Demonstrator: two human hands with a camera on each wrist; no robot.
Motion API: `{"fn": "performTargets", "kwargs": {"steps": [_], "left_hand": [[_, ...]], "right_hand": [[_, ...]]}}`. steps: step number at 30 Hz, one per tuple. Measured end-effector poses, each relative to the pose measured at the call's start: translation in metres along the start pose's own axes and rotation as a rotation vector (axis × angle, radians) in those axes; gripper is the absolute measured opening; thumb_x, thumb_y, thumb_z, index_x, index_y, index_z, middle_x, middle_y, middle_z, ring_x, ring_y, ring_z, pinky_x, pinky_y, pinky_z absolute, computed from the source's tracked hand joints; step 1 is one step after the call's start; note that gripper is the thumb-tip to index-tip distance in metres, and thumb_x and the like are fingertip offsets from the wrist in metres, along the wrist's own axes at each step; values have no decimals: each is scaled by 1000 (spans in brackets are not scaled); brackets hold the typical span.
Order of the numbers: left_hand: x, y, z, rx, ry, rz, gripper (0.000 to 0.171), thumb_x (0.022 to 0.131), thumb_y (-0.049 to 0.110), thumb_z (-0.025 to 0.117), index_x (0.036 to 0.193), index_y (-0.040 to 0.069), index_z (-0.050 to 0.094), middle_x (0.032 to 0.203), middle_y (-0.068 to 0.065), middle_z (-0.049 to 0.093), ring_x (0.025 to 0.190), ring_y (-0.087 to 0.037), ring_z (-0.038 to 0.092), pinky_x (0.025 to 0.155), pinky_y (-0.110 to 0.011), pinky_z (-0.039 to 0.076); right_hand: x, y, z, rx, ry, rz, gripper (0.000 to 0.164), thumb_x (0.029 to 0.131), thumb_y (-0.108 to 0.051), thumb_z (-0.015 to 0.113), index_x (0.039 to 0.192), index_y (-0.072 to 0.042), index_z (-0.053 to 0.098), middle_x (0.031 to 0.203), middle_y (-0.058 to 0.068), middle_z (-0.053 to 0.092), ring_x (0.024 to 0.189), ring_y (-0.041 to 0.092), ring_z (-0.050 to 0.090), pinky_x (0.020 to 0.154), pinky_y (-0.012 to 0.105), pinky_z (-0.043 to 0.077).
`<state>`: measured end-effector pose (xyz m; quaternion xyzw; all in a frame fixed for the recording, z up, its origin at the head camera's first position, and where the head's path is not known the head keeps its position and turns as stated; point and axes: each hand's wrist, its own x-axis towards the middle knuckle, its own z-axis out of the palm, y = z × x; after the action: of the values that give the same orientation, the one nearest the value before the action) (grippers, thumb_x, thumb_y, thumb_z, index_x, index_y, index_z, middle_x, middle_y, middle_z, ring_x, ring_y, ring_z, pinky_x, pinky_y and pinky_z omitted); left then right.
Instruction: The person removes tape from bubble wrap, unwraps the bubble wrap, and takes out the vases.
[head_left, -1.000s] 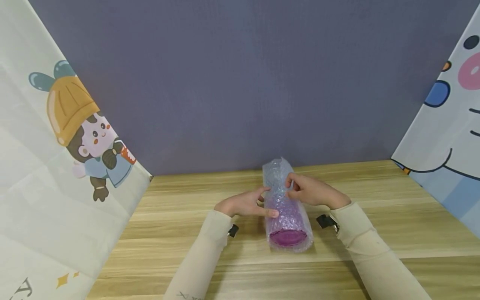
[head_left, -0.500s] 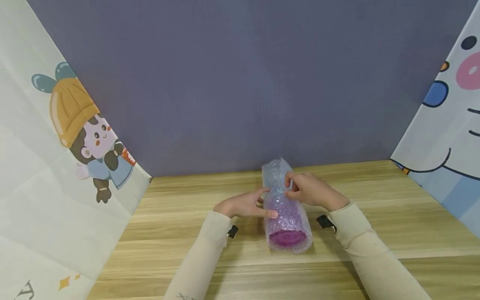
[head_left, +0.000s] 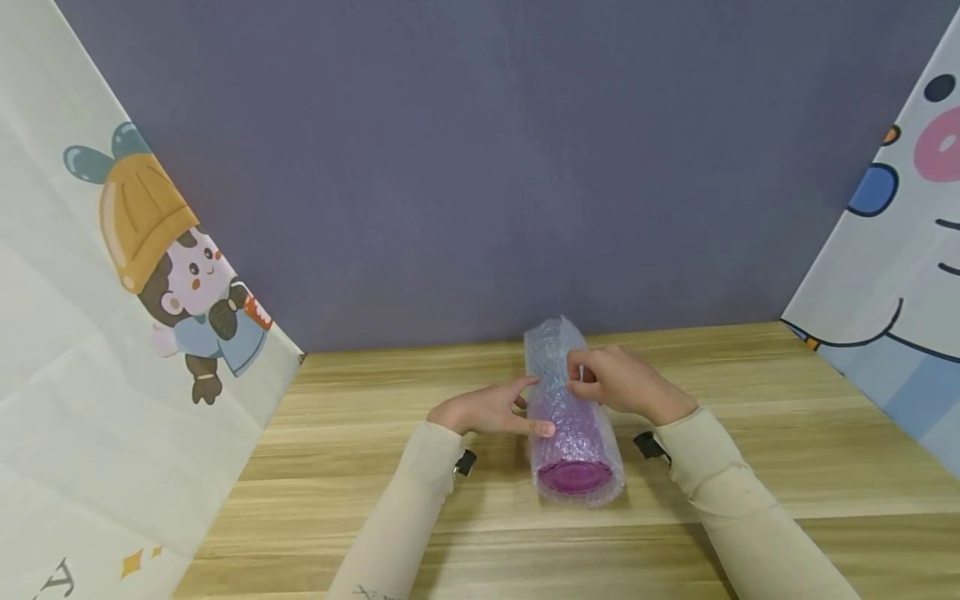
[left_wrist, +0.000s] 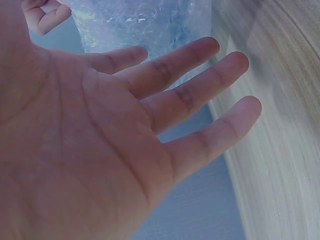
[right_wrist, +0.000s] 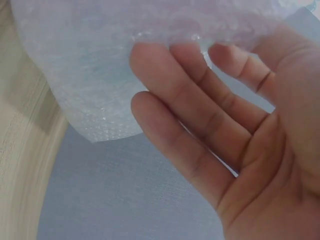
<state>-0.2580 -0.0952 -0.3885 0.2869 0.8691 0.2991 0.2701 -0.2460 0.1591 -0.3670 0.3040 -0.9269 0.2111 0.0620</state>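
Observation:
A long purple object with a round magenta end [head_left: 575, 477] lies on the table, wrapped in bubble wrap [head_left: 558, 350]; its kind is blurred by the wrap. My left hand [head_left: 491, 408] is at its left side, thumb laid on the wrap. In the left wrist view the left hand's fingers [left_wrist: 210, 135] are extended and spread beside the bubble wrap [left_wrist: 145, 25]. From the right, my right hand [head_left: 626, 383] pinches the wrap between thumb and bent index finger. The right wrist view shows its other fingers [right_wrist: 175, 125] loosely bent below the wrap [right_wrist: 85, 85].
A wood-grain table [head_left: 337, 467] runs back to a grey-blue panel [head_left: 450, 183]. White printed sheets stand at the left [head_left: 67, 350] and right [head_left: 855, 292]. A small black device [head_left: 649, 444] sits at the right cuff, another [head_left: 466, 462] at the left.
The right hand shifts very slightly to the left while staying at the wrap. The left hand and the wrapped object stay almost still.

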Motion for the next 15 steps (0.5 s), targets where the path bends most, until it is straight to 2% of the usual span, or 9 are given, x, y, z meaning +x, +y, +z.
{"fn": "performTargets", "kwargs": {"steps": [9, 15], "left_hand": [[8, 2, -2, -9, 13, -13, 103, 87, 70, 66, 165, 28, 15, 161, -11, 43, 142, -25, 49, 110, -45, 50], [13, 4, -3, -10, 19, -18, 103, 87, 70, 67, 165, 27, 15, 159, -11, 45, 140, -24, 51, 108, -44, 51]], "right_hand": [[5, 8, -4, 0, -13, -14, 19, 95, -18, 71, 80, -21, 59, 62, -10, 55, 52, 3, 45, 46, 21, 37], [8, 16, -5, -17, 15, -46, 21, 94, -18, 73, 78, -21, 59, 61, -10, 52, 52, 2, 43, 46, 20, 35]]}}
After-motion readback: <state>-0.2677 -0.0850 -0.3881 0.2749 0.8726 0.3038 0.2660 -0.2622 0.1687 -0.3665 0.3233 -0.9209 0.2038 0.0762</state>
